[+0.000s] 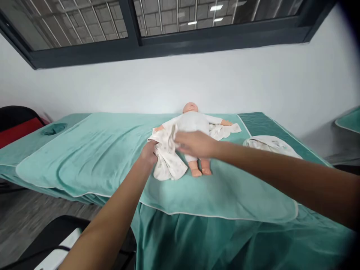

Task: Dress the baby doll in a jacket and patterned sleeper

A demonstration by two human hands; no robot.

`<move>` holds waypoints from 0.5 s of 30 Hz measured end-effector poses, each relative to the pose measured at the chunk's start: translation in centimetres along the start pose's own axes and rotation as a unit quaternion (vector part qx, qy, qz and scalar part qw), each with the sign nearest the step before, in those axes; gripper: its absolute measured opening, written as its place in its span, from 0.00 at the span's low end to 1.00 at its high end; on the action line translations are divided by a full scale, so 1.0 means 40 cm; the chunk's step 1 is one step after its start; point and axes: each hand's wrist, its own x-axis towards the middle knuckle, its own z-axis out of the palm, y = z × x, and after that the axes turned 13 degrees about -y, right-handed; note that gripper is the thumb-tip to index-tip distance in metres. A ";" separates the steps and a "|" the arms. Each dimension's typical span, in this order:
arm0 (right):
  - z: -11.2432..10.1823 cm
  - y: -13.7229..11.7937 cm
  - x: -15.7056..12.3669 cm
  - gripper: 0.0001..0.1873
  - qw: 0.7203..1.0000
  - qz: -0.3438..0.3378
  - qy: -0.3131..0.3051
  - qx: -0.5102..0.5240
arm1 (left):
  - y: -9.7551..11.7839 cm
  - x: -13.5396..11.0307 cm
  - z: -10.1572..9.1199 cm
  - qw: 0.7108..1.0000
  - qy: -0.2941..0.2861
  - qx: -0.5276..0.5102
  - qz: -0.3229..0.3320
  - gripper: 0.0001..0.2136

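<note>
A baby doll (192,120) in white clothing lies on its back on the green bed, its head toward the wall and its bare feet toward me. A pale patterned baby garment (168,161) is partly lifted beside the doll's body. My left hand (149,152) is closed on the garment's outer edge, near the doll's hand. My right hand (195,144) is in front of the doll's lower body, its fingers pinching the garment's inner edge; it is slightly blurred. More patterned cloth (226,130) spreads beneath the doll's other arm.
A folded white cloth (271,143) lies at the bed's right side. The bed (92,150) stands against a white wall under a dark-framed window (154,39). A black chair (53,234) with a white object (59,251) is at lower left, near a red and black seat (19,131).
</note>
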 end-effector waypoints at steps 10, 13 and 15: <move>0.035 0.209 -0.038 0.16 0.997 0.027 0.014 -0.070 | -0.017 0.131 -0.104 0.993 -0.022 -0.116 -0.001 0.20; 0.052 0.379 0.034 0.27 0.959 0.214 0.174 0.066 | -0.011 0.186 -0.084 0.996 -0.030 -0.082 -0.013 0.14; 0.072 0.479 0.081 0.40 0.919 0.326 0.187 0.120 | -0.016 0.218 -0.037 0.989 -0.103 -0.002 -0.107 0.16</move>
